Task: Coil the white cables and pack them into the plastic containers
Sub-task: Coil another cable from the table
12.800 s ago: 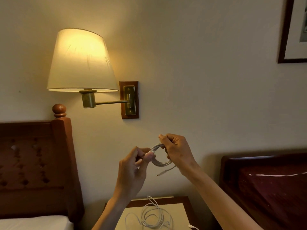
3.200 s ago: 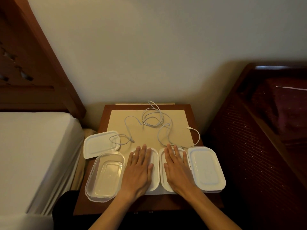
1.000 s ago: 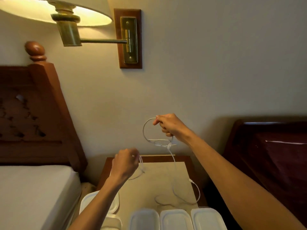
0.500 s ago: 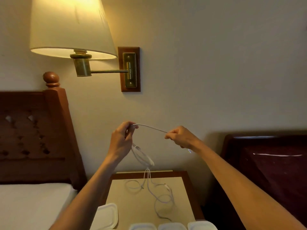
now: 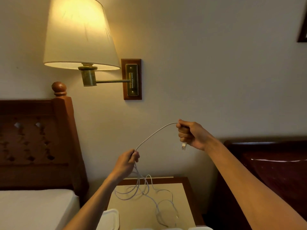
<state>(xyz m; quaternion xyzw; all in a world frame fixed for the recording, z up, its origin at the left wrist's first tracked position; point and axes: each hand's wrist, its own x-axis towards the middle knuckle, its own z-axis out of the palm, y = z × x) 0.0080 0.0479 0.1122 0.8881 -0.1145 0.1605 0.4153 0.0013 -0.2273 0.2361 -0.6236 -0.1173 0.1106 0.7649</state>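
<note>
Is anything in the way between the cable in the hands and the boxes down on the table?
Nothing visible blocks it. The white cable hangs between the left hand and right hand; the containers sit mostly out of frame.

containers: only thin rims show along the bottom edge.
lid: partly behind the left forearm, cut by the bottom edge.
picture frame: only a corner shows.
lampshade: top cut off.
cable: loops blurred.

Dim warm glow from the lit wall lamp, dark right side, wide-angle bending at edges.
</note>
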